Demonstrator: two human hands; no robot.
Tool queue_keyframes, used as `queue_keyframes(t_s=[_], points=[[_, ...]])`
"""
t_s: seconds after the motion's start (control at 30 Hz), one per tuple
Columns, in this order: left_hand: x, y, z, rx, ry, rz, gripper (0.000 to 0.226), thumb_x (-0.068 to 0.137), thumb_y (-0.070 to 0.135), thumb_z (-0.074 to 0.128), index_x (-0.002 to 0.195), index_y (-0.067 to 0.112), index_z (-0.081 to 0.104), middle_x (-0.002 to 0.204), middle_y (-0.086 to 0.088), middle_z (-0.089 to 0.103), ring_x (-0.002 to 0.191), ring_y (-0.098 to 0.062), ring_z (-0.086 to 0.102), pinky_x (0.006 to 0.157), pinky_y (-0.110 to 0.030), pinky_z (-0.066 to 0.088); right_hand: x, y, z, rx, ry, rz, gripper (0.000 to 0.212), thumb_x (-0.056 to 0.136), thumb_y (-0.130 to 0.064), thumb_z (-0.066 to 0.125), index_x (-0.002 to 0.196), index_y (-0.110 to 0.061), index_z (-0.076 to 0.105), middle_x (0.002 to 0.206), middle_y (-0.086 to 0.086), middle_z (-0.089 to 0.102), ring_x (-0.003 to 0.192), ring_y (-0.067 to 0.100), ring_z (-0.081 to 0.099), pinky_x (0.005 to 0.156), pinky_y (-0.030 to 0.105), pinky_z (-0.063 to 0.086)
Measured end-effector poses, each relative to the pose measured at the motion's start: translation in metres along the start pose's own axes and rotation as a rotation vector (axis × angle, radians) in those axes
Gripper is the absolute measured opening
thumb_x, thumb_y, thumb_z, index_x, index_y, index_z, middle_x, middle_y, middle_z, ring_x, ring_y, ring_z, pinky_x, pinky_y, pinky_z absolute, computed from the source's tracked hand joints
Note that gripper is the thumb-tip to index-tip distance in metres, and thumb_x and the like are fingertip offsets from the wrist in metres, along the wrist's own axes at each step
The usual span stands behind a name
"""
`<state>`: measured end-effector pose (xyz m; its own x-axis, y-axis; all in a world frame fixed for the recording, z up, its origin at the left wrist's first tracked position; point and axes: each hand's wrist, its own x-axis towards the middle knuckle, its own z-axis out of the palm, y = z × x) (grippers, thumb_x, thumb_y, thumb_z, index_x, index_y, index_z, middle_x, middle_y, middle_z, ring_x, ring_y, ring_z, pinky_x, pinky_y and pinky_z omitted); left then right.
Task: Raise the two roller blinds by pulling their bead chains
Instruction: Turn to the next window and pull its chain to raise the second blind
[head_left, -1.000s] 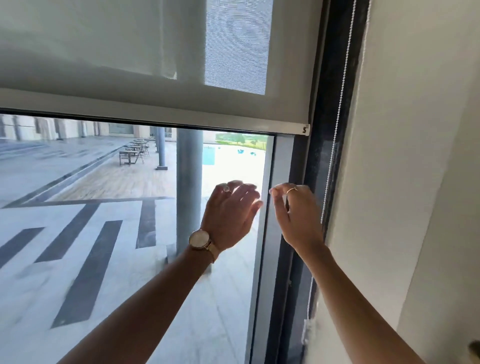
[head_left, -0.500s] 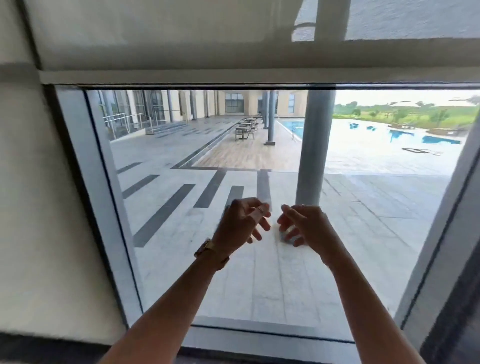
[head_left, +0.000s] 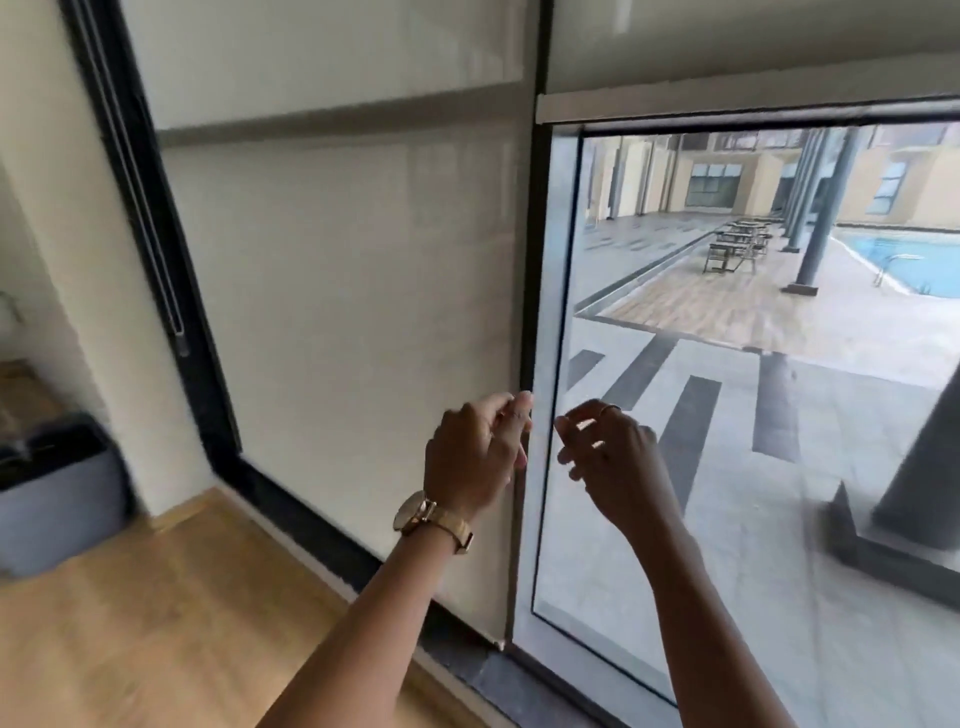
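Head view: the right roller blind (head_left: 748, 57) is sitting raised, its bottom bar (head_left: 727, 106) near the top of the pane; the left roller blind (head_left: 353, 291) is hanging fully down to the sill. Its bead chain (head_left: 143, 202) is hanging along the dark frame at far left, well apart from both hands. The left hand (head_left: 470, 457) and right hand (head_left: 610, 452) are hovering half-curled, each grip holding nothing. Judged thin, light and slippery, the chain is best pinched low on one strand
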<state>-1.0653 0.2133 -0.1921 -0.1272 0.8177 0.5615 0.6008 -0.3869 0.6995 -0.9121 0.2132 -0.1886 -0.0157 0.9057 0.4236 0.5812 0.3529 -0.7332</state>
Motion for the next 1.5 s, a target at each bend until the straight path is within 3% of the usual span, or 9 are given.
queue_keyframes(t_s=[0.27, 0.47, 0.73, 1.03, 1.13, 1.3, 1.5], points=[[0.146, -0.155, -0.142, 0.123, 0.148, -0.004, 0.044, 0.095, 0.051, 0.039, 0.076, 0.021, 0.064, 0.053, 0.001, 0.067, 0.042, -0.003, 0.059, 0.052, -0.036, 0.056, 0.149, -0.118, 0.211, 0.162, -0.102, -0.131, 0.023, 0.092, -0.039, 0.048, 0.088, -0.022, 0.063, 0.064, -0.006, 0.070, 0.055, 0.012, 0.067, 0.059, 0.044, 0.058], [0.211, -0.284, -0.240, 0.015, 0.148, -0.141, 0.038, 0.092, 0.051, 0.048, 0.075, 0.021, 0.066, 0.050, 0.000, 0.063, 0.040, -0.022, 0.059, 0.045, -0.039, 0.050, 0.228, -0.180, 0.355, 0.201, -0.202, -0.193, 0.024, 0.093, -0.047, 0.046, 0.092, -0.026, 0.058, 0.065, -0.004, 0.071, 0.058, 0.012, 0.068, 0.063, 0.046, 0.058], [0.309, -0.477, -0.355, -0.077, 0.210, -0.161, 0.035, 0.093, 0.041, 0.052, 0.076, 0.015, 0.067, 0.050, 0.001, 0.061, 0.039, -0.014, 0.055, 0.041, -0.023, 0.044, 0.327, -0.241, 0.563, 0.137, -0.240, -0.243, 0.020, 0.091, -0.050, 0.046, 0.091, -0.032, 0.055, 0.063, -0.008, 0.070, 0.057, 0.010, 0.067, 0.067, 0.044, 0.057], [0.457, -0.644, -0.507, 0.018, 0.218, -0.184, 0.018, 0.093, 0.035, 0.054, 0.095, 0.019, 0.061, 0.086, 0.001, 0.066, 0.064, -0.016, 0.066, 0.051, -0.021, 0.049, 0.453, -0.343, 0.761, 0.258, -0.237, -0.223, 0.011, 0.091, -0.043, 0.052, 0.090, -0.033, 0.057, 0.065, -0.005, 0.070, 0.055, 0.010, 0.067, 0.062, 0.042, 0.058], [0.506, -0.696, -0.542, 0.034, 0.285, -0.172, 0.022, 0.092, 0.036, 0.055, 0.097, 0.016, 0.063, 0.092, 0.000, 0.068, 0.078, -0.018, 0.065, 0.065, -0.027, 0.053, 0.494, -0.367, 0.825, 0.270, -0.256, -0.222, 0.011, 0.091, -0.042, 0.052, 0.091, -0.032, 0.057, 0.066, -0.003, 0.071, 0.057, 0.011, 0.068, 0.062, 0.038, 0.057], [0.599, -0.796, -0.590, 0.119, 0.302, -0.135, 0.009, 0.092, 0.031, 0.055, 0.092, 0.024, 0.060, 0.090, 0.012, 0.063, 0.083, -0.001, 0.057, 0.065, -0.012, 0.041, 0.578, -0.399, 0.937, 0.304, -0.266, -0.231, 0.016, 0.093, -0.039, 0.051, 0.096, -0.026, 0.058, 0.072, -0.001, 0.072, 0.061, 0.015, 0.069, 0.058, 0.031, 0.052], [0.728, -0.907, -0.643, 0.183, 0.249, -0.105, 0.012, 0.091, 0.023, 0.057, 0.097, 0.015, 0.063, 0.103, -0.003, 0.069, 0.096, -0.017, 0.062, 0.067, -0.011, 0.042, 0.703, -0.437, 1.066, 0.339, -0.267, -0.233, 0.017, 0.095, -0.035, 0.049, 0.097, -0.021, 0.060, 0.071, -0.004, 0.070, 0.063, 0.011, 0.068, 0.053, 0.018, 0.047]])
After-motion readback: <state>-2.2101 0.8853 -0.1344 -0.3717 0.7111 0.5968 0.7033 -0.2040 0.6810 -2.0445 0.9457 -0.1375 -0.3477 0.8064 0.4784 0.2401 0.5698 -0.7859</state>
